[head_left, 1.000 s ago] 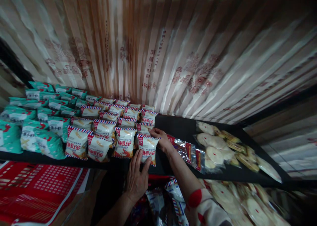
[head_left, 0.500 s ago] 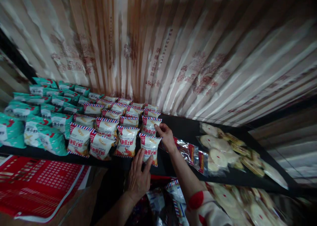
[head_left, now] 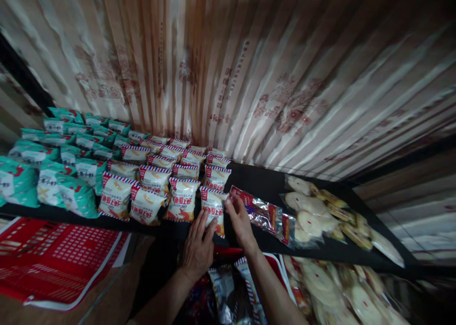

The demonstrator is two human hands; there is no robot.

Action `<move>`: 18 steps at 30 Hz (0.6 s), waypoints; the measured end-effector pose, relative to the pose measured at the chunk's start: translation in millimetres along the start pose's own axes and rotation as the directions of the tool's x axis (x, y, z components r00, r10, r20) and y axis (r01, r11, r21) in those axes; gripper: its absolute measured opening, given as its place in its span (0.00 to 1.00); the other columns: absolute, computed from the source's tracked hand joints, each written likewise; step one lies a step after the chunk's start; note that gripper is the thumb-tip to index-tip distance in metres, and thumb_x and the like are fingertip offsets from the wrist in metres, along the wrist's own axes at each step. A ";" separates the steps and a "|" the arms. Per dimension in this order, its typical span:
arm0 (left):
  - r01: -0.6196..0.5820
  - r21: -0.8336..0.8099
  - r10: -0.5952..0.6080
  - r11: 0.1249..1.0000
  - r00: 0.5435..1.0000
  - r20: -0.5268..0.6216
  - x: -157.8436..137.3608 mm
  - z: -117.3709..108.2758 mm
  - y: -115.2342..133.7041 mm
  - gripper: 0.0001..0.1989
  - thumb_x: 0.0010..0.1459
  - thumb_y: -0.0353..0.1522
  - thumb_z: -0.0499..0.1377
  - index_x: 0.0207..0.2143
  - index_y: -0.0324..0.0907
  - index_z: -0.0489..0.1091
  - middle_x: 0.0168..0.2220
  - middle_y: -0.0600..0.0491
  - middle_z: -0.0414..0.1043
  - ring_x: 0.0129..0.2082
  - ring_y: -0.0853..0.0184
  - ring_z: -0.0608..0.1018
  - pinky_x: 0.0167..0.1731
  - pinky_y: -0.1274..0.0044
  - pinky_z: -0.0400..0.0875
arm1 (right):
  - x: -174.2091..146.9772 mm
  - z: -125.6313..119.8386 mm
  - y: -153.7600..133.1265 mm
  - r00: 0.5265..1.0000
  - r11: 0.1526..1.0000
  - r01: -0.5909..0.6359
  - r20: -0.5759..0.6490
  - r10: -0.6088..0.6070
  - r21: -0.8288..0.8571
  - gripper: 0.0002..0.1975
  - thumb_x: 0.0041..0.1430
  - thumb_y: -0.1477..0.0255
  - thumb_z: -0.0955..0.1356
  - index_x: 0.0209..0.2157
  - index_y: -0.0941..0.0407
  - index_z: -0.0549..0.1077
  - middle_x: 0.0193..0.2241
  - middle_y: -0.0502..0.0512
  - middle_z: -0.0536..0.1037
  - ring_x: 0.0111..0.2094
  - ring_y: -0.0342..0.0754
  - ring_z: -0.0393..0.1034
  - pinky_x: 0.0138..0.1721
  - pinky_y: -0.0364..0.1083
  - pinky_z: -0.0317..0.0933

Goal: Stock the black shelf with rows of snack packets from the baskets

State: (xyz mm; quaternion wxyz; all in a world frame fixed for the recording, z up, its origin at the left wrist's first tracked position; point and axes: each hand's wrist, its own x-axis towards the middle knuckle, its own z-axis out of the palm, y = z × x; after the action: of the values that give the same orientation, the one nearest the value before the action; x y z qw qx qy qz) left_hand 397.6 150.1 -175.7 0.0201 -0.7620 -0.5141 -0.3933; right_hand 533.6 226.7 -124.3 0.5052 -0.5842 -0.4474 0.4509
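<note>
located at the right end of the front row, upright near the front edge of the black shelf (head_left: 261, 175): striped-edge packet (head_left: 213, 202). left hand (head_left: 198, 246) with fingers partly spread, laid against the packet's lower left front, not wrapped round it. right hand (head_left: 242, 225) half curled, fingertips at the upper right edge; cannot tell whether pinching the film or merely touching. judged liable to tip back against the rear packet (head_left: 217, 175) if pressed too hard from the front; liable to twist askew, towards the flat red packs (head_left: 259, 206), if pushed unevenly. could also slip over the edge towards the red basket (head_left: 275, 264) below if drawn forward on slick film. on the packet: large red characters, too distorted to read surely; pale lettering on the red corner patch, too small. on the teal packets (head_left: 89, 173): 小虾, fairly sure. on the curtain (head_left: 199, 92): column of characters, too soft to read.
</note>
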 end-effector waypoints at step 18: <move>0.008 0.005 -0.007 1.000 1.000 -0.011 -10.8 0.2 1.7 0.31 0.55 0.25 0.49 0.62 0.40 0.49 0.62 0.43 0.51 0.63 0.55 0.52 0.56 0.63 0.60 | -6.9 21.9 -7.9 0.984 0.985 0.134 0.102 -0.145 0.111 0.29 0.47 0.61 0.72 0.51 0.54 0.66 0.48 0.59 0.74 0.46 0.54 0.70 0.49 0.54 0.64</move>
State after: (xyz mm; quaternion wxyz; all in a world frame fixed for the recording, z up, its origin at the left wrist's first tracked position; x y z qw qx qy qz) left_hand 397.4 141.0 -182.0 0.0235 -0.7577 -0.5178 -0.3965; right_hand 510.4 224.8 -117.8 0.5400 -0.4989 -0.4902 0.4682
